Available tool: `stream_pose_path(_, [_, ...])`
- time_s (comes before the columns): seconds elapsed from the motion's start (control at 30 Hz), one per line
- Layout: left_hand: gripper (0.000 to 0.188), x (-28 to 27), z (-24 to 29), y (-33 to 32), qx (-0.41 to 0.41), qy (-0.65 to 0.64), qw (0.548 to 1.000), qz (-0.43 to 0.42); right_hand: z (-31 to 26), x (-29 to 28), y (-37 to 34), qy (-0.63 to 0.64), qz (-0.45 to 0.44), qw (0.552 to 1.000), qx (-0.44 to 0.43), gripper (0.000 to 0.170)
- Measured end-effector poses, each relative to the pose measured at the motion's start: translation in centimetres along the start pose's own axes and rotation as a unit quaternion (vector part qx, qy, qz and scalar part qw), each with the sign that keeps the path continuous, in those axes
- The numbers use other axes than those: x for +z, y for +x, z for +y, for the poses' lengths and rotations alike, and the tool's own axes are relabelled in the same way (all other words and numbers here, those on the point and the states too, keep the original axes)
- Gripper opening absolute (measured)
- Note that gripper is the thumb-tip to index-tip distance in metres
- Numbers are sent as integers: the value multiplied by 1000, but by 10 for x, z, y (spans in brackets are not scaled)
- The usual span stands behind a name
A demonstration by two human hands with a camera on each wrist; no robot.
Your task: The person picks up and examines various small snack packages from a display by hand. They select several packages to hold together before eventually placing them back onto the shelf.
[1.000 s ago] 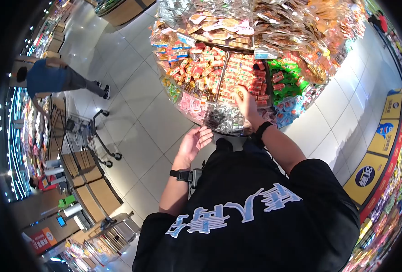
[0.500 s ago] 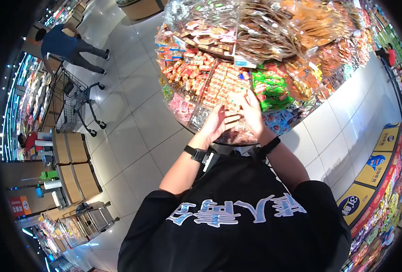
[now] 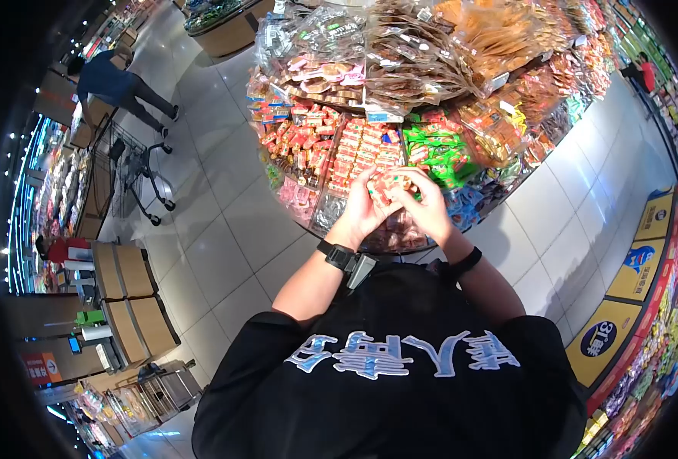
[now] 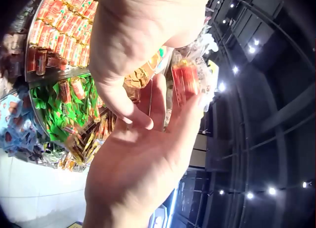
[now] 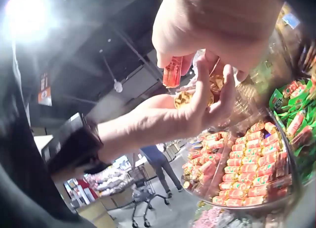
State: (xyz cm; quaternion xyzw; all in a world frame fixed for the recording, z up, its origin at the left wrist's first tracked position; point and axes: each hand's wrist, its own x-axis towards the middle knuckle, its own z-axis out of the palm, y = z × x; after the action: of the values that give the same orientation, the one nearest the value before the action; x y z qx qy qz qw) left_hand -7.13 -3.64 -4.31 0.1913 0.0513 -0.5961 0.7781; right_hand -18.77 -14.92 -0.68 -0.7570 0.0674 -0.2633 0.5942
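Both hands meet over the near edge of a round candy display [image 3: 339, 170]. My left hand [image 3: 363, 208] is cupped with bent fingers around gold-wrapped candies [image 5: 187, 99], seen in the right wrist view. Close against it, my right hand [image 3: 427, 206] holds a red-wrapped candy [image 5: 173, 72]; this candy [image 4: 185, 80] also shows beside its fingers in the left wrist view. Red and gold candies [image 3: 385, 190] show between the two hands in the head view. The hands partly cover them, so their exact number cannot be told. Rows of similar candies [image 5: 254, 164] lie in a compartment below.
Green-wrapped candies [image 3: 437, 149] lie right of the rows, with bagged snacks [image 3: 423, 65] behind. A person [image 3: 109, 83] stands at a shopping cart [image 3: 128, 164] on the left. Yellow-fronted shelving [image 3: 610, 336] stands at the right, and tiled floor [image 3: 232, 206] surrounds the display.
My right hand has come from the candy rows to my left hand, which moved up and right to meet it. The hands are now closer together around the candies.
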Motion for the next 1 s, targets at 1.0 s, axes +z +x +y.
stream_pose_path(1.0, [49, 33, 31, -32, 21, 10, 999, -48, 43, 0, 13, 113, 123, 984, -66, 36])
